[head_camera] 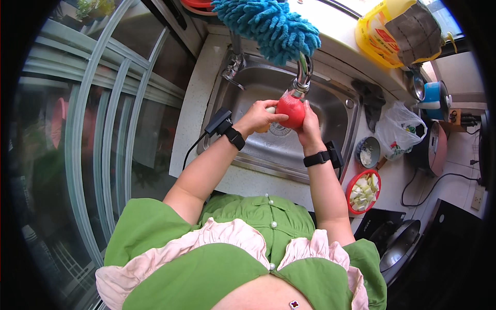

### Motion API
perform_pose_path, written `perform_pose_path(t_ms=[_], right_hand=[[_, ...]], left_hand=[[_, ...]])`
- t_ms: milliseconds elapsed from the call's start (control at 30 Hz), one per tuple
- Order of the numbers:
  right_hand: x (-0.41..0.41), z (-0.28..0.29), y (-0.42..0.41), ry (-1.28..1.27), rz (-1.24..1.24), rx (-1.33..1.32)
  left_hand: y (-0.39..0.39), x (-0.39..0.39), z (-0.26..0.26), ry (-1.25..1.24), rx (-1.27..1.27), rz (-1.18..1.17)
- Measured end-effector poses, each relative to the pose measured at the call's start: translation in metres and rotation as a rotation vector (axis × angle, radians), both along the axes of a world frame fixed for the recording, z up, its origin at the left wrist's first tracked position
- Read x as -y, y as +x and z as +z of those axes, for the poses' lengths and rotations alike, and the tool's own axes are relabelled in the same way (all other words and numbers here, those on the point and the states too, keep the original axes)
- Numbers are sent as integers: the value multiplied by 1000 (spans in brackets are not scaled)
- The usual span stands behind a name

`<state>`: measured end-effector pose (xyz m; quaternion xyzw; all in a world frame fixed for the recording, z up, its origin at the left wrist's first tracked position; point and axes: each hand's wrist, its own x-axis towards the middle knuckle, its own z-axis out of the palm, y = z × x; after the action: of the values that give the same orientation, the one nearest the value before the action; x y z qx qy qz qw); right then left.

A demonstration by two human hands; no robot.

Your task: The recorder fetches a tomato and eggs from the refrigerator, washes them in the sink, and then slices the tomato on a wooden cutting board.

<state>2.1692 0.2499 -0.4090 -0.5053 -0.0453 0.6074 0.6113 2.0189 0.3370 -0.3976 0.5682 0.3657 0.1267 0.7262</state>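
Both my hands are on a red rounded object (290,111), held right under the spout of the chrome faucet (303,77). Its top glistens as if wet; whether it is a vegetable or a small vessel I cannot tell. My left hand (255,118) lays its thumb across the left side, and a pale piece (270,110) shows at its fingers, mostly hidden. Along the right side, my right hand (311,126) cups the object with its fingers largely out of sight. Below them lies the stainless steel sink (263,151), its drain partly covered by the hands.
A blue chenille duster (271,29) hangs over the faucet. Right of the sink are a bowl with white bits (366,152), a red basket of cut pale-green vegetable (363,192), a plastic bag (397,130) and a dark cloth (370,100). Glass sliding panels (104,97) stand left.
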Motion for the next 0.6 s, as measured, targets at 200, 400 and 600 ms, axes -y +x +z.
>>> perform_pose_path(t_ms=[200,400,600], right_hand=[[7,10,-2,-19,79,604],[13,20,11,-150,1,33],[32,18,26,-85,-54,105]], left_hand=[[8,4,-6,-105,33,0],[29,-10,-11,-484,183,249],[55,-26,-25,-859,209,260]])
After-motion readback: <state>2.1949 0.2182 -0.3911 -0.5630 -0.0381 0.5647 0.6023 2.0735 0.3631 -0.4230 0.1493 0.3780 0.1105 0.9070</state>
